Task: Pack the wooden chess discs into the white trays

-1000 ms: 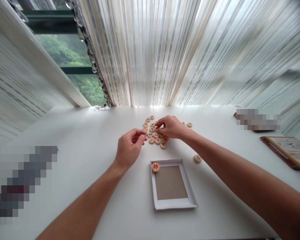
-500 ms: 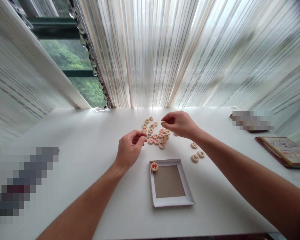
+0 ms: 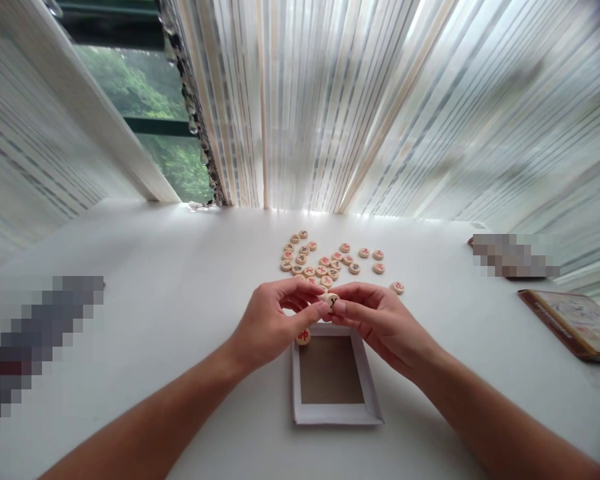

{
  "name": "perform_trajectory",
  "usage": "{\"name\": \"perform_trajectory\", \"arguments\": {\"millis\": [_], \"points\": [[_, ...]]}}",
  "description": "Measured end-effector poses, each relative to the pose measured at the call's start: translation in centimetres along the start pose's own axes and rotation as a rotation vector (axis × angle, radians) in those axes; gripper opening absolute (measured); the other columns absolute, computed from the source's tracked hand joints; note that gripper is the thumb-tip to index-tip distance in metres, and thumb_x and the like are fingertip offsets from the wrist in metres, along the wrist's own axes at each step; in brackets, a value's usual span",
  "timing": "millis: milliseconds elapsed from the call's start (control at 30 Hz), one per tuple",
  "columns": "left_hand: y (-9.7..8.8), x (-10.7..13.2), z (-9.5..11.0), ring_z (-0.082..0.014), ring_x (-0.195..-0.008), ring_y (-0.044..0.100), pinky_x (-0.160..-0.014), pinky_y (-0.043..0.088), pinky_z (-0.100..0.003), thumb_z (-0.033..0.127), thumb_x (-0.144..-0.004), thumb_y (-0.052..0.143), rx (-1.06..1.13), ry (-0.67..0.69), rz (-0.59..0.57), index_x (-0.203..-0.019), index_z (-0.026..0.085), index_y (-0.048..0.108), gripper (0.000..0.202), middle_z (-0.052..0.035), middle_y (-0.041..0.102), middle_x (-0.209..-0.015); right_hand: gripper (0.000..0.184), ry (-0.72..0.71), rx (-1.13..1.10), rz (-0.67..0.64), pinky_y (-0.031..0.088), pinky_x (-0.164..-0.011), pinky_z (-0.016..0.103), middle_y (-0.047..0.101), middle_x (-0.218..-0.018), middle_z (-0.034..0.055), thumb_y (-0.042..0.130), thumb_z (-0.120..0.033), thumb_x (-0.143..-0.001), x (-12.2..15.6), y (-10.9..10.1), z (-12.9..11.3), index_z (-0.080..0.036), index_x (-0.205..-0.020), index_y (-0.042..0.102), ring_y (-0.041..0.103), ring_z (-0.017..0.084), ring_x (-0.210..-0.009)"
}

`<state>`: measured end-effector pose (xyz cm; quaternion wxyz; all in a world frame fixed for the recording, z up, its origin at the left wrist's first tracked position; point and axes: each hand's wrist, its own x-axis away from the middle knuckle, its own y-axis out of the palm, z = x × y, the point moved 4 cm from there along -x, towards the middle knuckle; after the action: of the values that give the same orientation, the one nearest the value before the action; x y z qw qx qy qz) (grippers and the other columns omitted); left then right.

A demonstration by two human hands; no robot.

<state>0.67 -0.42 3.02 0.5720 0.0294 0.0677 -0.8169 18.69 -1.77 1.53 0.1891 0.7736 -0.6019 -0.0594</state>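
Observation:
My left hand (image 3: 273, 323) and my right hand (image 3: 385, 323) meet above the far edge of a shallow white box (image 3: 335, 415) with a brown bottom. Between their pinched fingertips is a round wooden Chinese chess piece (image 3: 333, 303) with a black character. The left fingers close on its left side, where another pale edge shows; whether that is a second piece I cannot tell. Inside the box's far left corner lies a larger piece (image 3: 303, 336) with a red character. Just beyond my hands, several red and black pieces (image 3: 309, 271) lie loosely grouped, the nearest partly hidden by my fingers.
Several red pieces (image 3: 378, 255) lie apart at the right of the group, one (image 3: 398, 287) beside my right hand. A brown-edged booklet or box (image 3: 575, 323) lies at the table's right. Blurred objects sit at both sides. String curtains (image 3: 310, 107) hang behind the white table (image 3: 180, 280).
Both hands have come together over the box's far edge, the right moving left and nearer with a piece. More pieces show at the right; the three black ones near my right forearm are no longer visible.

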Motion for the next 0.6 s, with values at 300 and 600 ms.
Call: {"name": "perform_trajectory", "arguments": {"millis": [300,600], "points": [[0.39,0.62,0.46,-0.0262,-0.090,0.081,-0.081,0.066,-0.035,0.031,-0.087,0.084,-0.019,-0.006,0.048,-0.100,0.019,0.087,0.018,-0.0083,0.086,-0.096,0.026,-0.048,0.034,0.041,0.067,-0.084,0.029,0.085,-0.089,0.0054,0.099,-0.031,-0.075,0.57,-0.50,0.41,-0.023,-0.097,0.088,0.081,0.019,-0.084],[0.44,0.94,1.02,-0.0251,-0.089,0.078,-0.077,0.065,-0.034,0.027,-0.089,0.082,-0.137,0.153,0.102,-0.098,0.024,0.089,0.012,-0.0084,0.083,-0.095,0.024,-0.187,0.159,0.119,0.069,-0.088,0.039,0.086,-0.097,0.0078,0.098,-0.032,-0.077,1.05,-0.89,0.33,-0.027,-0.099,0.089,0.082,0.027,-0.094]]}}
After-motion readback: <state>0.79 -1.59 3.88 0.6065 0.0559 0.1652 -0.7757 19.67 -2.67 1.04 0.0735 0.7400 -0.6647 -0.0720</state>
